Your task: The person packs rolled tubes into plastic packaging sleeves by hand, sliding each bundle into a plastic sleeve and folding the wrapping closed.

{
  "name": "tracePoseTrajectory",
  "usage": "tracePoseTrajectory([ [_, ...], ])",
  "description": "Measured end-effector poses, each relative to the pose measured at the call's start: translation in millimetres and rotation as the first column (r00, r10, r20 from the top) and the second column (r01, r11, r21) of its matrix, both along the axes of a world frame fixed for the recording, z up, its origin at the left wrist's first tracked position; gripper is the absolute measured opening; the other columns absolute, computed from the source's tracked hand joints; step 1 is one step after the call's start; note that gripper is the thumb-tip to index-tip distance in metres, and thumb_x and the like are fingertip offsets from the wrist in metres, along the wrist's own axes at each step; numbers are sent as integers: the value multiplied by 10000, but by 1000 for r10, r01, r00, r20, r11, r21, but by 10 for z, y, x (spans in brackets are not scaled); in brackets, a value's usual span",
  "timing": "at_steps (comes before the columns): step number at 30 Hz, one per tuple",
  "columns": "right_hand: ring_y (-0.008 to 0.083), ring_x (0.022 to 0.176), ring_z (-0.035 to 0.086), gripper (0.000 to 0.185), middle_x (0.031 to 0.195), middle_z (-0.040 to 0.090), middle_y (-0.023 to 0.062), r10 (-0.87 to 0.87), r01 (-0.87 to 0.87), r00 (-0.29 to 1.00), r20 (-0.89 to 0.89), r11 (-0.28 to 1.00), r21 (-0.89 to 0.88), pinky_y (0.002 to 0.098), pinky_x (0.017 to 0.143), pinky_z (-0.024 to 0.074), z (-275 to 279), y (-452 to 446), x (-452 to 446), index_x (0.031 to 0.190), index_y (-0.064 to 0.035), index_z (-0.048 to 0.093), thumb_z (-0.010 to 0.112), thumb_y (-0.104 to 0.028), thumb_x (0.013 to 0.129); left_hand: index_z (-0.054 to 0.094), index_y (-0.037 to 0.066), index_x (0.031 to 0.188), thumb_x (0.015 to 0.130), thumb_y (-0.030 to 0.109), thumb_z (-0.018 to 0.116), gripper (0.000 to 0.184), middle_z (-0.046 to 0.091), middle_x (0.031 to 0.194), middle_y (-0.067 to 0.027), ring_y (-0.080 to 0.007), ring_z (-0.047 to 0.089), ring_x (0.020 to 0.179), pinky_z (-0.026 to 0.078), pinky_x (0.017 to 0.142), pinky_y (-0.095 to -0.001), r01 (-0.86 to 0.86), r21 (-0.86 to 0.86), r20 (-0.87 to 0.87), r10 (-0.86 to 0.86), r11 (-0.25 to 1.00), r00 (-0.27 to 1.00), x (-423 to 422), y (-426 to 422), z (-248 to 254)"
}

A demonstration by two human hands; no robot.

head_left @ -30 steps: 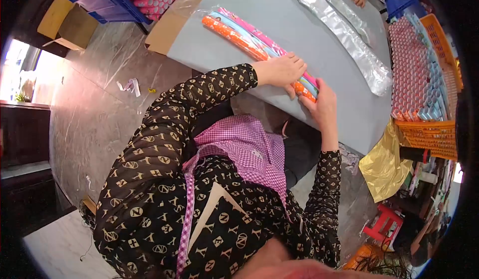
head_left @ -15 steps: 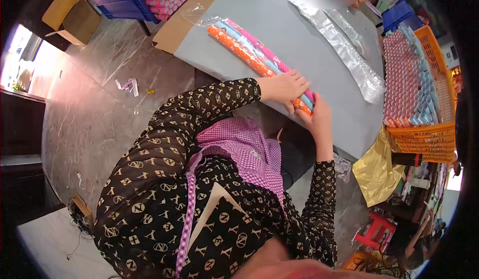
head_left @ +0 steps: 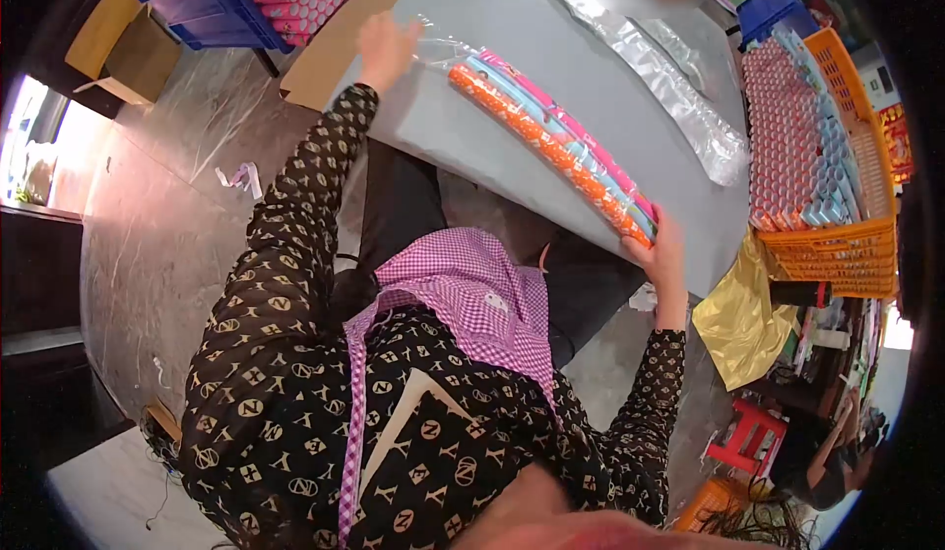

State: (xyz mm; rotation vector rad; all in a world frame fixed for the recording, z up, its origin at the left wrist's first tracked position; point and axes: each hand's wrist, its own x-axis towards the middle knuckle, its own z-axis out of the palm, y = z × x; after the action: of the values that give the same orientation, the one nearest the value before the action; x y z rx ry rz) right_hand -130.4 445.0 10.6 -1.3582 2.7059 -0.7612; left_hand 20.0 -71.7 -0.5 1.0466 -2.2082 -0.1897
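Note:
Orange, light blue and pink patterned rolls [head_left: 556, 147] lie side by side in a clear plastic sleeve, slanting across the grey table [head_left: 472, 9]. At their lower right end my right hand [head_left: 661, 253] is closed around the bundle. My left hand [head_left: 388, 50] is at the sleeve's loose upper left end [head_left: 438, 50], its fingers bent against the clear film. Farther back on the table lie silvery clear plastic sleeves [head_left: 655, 78].
An orange basket [head_left: 837, 255] full of upright rolls stands at the right, with gold sheeting [head_left: 745, 319] below it. At the upper left are a blue crate [head_left: 212, 9] of pink rolls and cardboard [head_left: 330, 43]. A blurred co-worker is at the far edge.
My left hand has moved from the bundle's lower right part to the sleeve's far left end. The bundle has shifted right and down, with my right hand still on it.

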Motion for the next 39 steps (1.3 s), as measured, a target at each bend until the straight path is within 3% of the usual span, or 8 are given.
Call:
tracePoseTrajectory([
  [4,369,1026,552,735,1127,588,202,-7,7,997,-71,1000,8,439,895,433,-38,43,-40,1248,17,484,789,-284,650,609,-56,1021,819,415,606,513,610,1018,-254,-383,561,1016,442,885,-468,-162,76,116,153,984,981,-4,-249,-36],
  [6,368,1028,552,737,1129,589,201,1,-1,995,-96,1000,4,438,897,434,-58,71,-55,1244,17,487,793,-285,645,642,-53,934,830,389,583,458,638,925,-263,-405,599,932,474,849,-448,55,441,153,-135,896,979,-37,-464,-103],
  [20,353,1061,528,744,1148,574,176,53,-52,998,-40,999,14,428,935,406,15,63,-97,1253,-13,487,800,-280,634,654,-36,923,866,289,548,346,656,920,-220,-345,616,909,458,795,-404,198,342,-293,-96,919,951,178,-594,84],
  [28,356,1051,532,717,1130,580,174,63,-63,997,-34,998,8,428,920,409,-87,61,-170,1241,-37,498,786,-286,633,658,-8,915,846,248,523,298,651,907,-231,-374,625,891,471,788,-423,115,221,-188,-74,968,979,392,-904,-66],
  [32,354,1040,534,707,1125,579,172,61,-65,994,87,997,42,418,908,413,45,25,-156,1228,-39,505,782,-296,631,686,30,873,848,225,547,240,666,859,-204,-407,633,864,482,781,-471,-12,-232,189,57,973,980,306,-1238,-227],
  [34,356,1032,536,704,1116,582,175,67,-68,998,18,998,4,417,902,416,-90,102,-224,1229,-38,504,781,-301,637,681,45,887,872,232,552,228,667,882,-164,-379,621,940,478,815,-449,-66,-127,-41,61,990,997,233,-881,63],
  [37,363,1014,542,696,1095,589,183,89,-93,993,-79,995,-45,418,892,420,-101,118,-210,1228,-36,503,780,-313,652,665,11,1000,881,278,558,311,660,978,-209,-369,620,960,474,836,-436,232,-453,-43,-281,861,959,11,-443,295],
  [39,368,1003,544,690,1085,594,189,98,-101,992,-82,995,-26,422,891,420,-66,100,-188,1228,-31,501,775,-336,674,594,19,1161,855,288,617,408,620,1127,-200,-360,568,1092,447,917,-425,518,-395,92,-529,758,844,-253,301,354],
])
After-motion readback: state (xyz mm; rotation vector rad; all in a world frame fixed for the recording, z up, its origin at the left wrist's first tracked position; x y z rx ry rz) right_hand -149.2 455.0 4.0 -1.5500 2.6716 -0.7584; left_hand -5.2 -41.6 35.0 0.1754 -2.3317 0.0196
